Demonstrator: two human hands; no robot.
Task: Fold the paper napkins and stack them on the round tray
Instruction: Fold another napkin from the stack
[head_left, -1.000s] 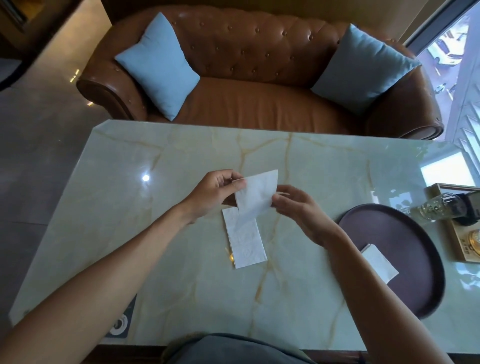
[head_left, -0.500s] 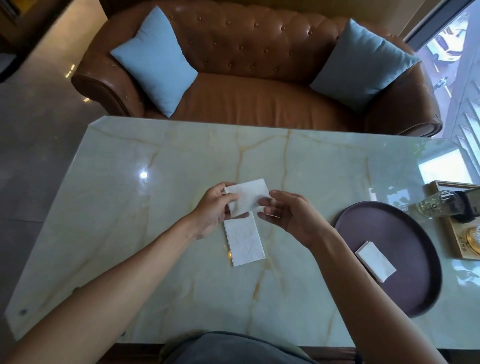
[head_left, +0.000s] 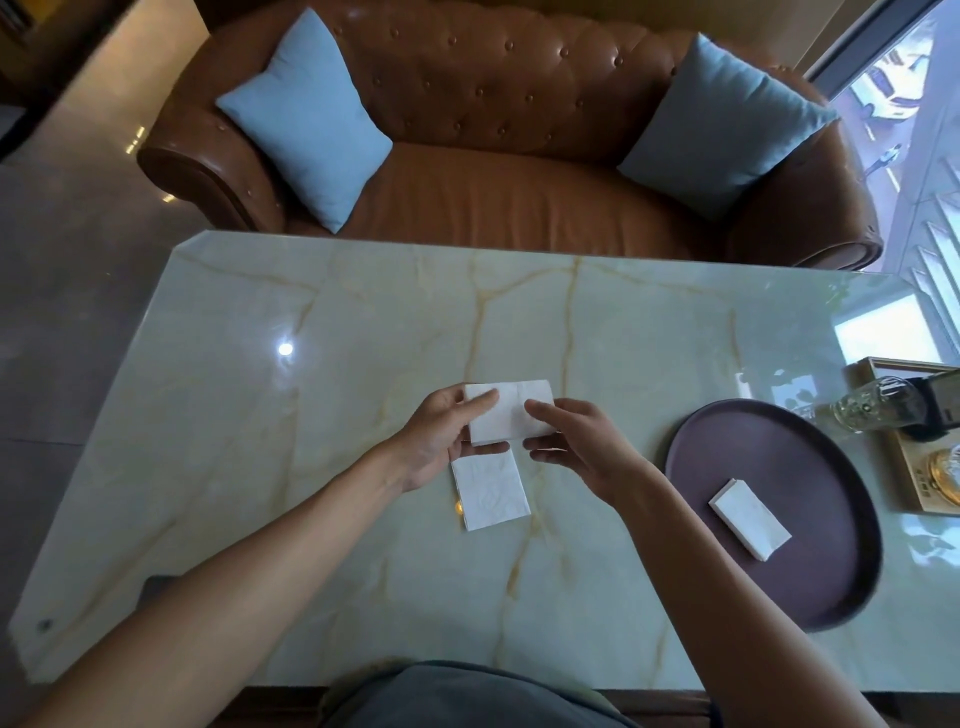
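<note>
While both hands (head_left: 441, 441) (head_left: 582, 447) pinch a folded napkin (head_left: 511, 415): glossy marble table (head_left: 363, 322); brown leather sofa (head_left: 493, 104) beyond.

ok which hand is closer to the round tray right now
The right hand. It sits just left of the round tray, holding the right end of the napkin being folded. The left hand grips that napkin's left end, farther from the tray.
</note>
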